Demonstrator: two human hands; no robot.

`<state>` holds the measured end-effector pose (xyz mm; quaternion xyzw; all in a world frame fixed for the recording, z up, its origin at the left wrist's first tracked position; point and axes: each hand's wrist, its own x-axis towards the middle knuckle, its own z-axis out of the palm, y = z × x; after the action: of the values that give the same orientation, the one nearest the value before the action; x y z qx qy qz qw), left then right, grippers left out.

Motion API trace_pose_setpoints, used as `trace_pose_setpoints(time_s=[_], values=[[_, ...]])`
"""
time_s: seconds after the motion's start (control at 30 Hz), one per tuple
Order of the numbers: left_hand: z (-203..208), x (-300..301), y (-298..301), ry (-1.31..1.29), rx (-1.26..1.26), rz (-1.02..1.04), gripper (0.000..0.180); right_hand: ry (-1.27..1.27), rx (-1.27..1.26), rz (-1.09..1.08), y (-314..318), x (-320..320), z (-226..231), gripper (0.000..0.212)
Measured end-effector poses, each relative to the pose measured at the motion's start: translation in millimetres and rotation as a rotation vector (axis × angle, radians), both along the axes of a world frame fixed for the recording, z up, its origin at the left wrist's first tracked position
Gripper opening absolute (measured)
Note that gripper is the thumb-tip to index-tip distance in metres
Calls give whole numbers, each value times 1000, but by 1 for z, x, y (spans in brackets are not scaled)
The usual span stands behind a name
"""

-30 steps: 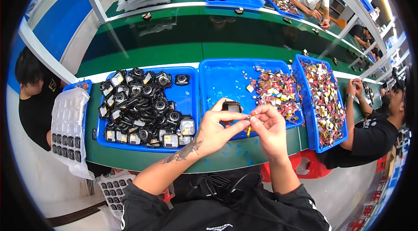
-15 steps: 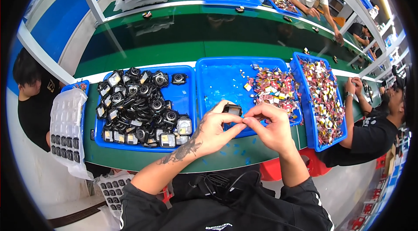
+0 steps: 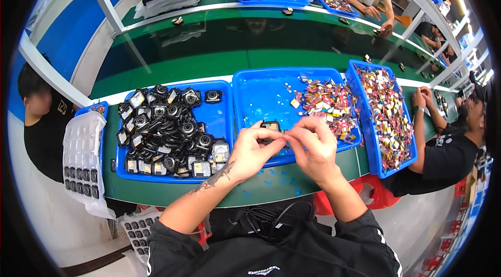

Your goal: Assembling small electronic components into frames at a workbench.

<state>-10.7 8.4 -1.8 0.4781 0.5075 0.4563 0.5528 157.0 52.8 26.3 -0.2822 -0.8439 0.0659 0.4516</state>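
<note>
"What's before you?"
"A green tabletop (image 3: pixel 177 193) with a rectangular blue plastic tray (image 3: pixel 255 94)."
"Holding?"
"My right grip (image 3: pixel 319 149) pinches closed, on what I can't tell; my left grip (image 3: pixel 250 154) holds a squarish black watch-like case (image 3: pixel 271 125) over the tray."

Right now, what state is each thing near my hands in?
Left hand, closed on a dark watch case.
Dark watch case, gripped, partly hidden.
Right hand, pinched; anything inside the pinch is too small to tell.
Left blue tray, heaped with watch cases.
Middle blue tray, red-and-yellow parts piled toward its right.
Right blue tray, filled with small parts, standing at an angle.
White moulded tray, partly loaded, dark pieces in its lower rows.
</note>
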Motion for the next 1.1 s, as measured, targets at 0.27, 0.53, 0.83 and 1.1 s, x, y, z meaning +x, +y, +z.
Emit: trace_pose_setpoints(time_s=[0.27,0.53,0.83,1.1], values=[[-3,1,6,-224,140,95,15,-190,-456,-42,21,31,-14,28],[0,-3,1,-460,16,-183,19,475,-959,531,15,16,-21,16],[1,-1,6,-152,318,31,49,269,-729,95,-5,11,5,14],[-1,5,0,-252,310,-4,44,150,-637,28,-10,-8,15,14]])
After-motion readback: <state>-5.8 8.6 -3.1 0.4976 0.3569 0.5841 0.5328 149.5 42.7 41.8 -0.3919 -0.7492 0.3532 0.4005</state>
